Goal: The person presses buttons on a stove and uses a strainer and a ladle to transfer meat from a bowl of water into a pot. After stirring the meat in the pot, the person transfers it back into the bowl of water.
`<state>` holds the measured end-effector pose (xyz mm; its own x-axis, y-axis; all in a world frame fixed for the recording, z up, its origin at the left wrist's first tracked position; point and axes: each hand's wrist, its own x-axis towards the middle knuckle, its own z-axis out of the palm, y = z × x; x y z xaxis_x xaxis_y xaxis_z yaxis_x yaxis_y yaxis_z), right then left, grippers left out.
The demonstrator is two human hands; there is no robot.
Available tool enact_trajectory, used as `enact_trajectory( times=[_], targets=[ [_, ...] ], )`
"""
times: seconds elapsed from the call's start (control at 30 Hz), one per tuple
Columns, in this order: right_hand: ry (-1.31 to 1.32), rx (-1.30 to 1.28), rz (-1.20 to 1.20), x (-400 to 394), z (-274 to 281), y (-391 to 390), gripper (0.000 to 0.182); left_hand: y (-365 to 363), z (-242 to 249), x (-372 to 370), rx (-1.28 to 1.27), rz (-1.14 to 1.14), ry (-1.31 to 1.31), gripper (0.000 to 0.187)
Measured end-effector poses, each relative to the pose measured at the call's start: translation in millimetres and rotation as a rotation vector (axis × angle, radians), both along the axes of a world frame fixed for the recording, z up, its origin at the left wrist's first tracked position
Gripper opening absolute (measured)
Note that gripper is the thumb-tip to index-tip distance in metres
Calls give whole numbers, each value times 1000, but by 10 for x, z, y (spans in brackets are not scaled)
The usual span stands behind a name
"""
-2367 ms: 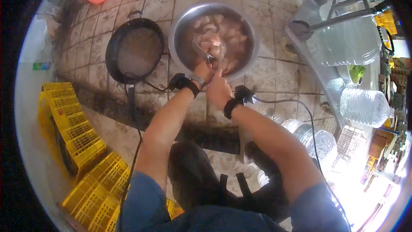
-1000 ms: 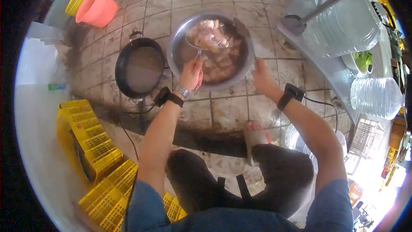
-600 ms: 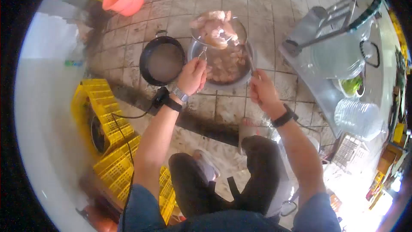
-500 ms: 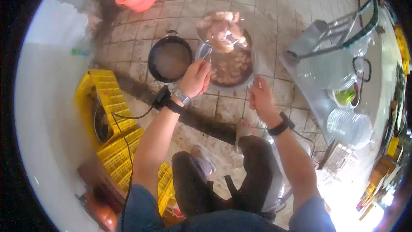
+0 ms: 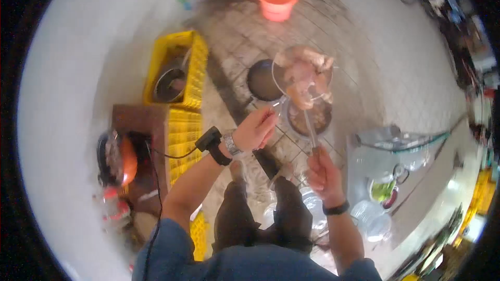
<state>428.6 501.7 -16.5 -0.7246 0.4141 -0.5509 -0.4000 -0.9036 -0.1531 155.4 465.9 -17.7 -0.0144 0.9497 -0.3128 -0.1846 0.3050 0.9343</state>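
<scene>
My left hand (image 5: 256, 128) grips the handle of a wire strainer (image 5: 280, 67) heaped with pale raw meat pieces (image 5: 304, 75), held up in the air. My right hand (image 5: 321, 169) holds a thin metal utensil (image 5: 309, 127) whose tip reaches into the meat in the strainer. Far below on the tiled floor sits a steel bowl (image 5: 307, 119) with more meat in liquid, partly hidden behind the strainer. A black pan (image 5: 262, 79) rests on the floor beside the bowl.
Yellow plastic crates (image 5: 179, 73) stand at the left, one holding a metal bowl. An orange tub (image 5: 277, 0) sits at the far end of the floor. A steel counter (image 5: 411, 177) with clear water jugs and greens runs along the right. My legs are below.
I have risen from a crouch, so the floor looks much farther away. The strainer full of meat has come up out of the bowl, and my right hand now holds a utensil against it.
</scene>
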Motion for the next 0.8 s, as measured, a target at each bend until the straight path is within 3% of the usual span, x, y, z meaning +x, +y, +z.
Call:
enact_trajectory(
  times=[0.17,0.33,0.4,0.43,0.47,0.5,0.53,0.57,0.6,0.7,0.77,0.8],
  targets=[
    [-14,17,279,-719,697,-557,28,-1274,544,-608,-7,286,-56,21],
    [-75,12,580,-1645,814,-1191,24,-2947,849,-1267,11,629,-68,19],
    [-92,-8,658,-1977,874,-1389,26,-3595,854,-1508,-56,889,-587,14],
    [-113,59,728,-2213,927,-1499,21,-3891,827,-1674,-3,989,-511,10],
    [-118,73,757,-2422,953,-1664,21,-4275,844,-1828,23,1045,-714,10],
    [-133,87,802,-2610,974,-1771,21,-4494,812,-1928,39,1042,108,13],
    [-146,101,842,-2754,997,-1865,22,-4765,812,-2037,-38,1221,-178,17],
    [-109,103,885,-2832,984,-1955,24,-4980,877,-2106,-189,1272,75,20],
    [-111,109,897,-2903,968,-2050,24,-5245,949,-2210,-311,1204,142,20],
    [-103,140,952,-3139,961,-2285,38,-5844,824,-2575,-530,1125,240,22],
    [-137,330,1067,-3239,982,-2436,43,-6093,565,-2748,-625,1106,278,24],
    [-142,332,1073,-3293,998,-2502,43,-6193,408,-2820,-618,1027,582,24]
  ],
)
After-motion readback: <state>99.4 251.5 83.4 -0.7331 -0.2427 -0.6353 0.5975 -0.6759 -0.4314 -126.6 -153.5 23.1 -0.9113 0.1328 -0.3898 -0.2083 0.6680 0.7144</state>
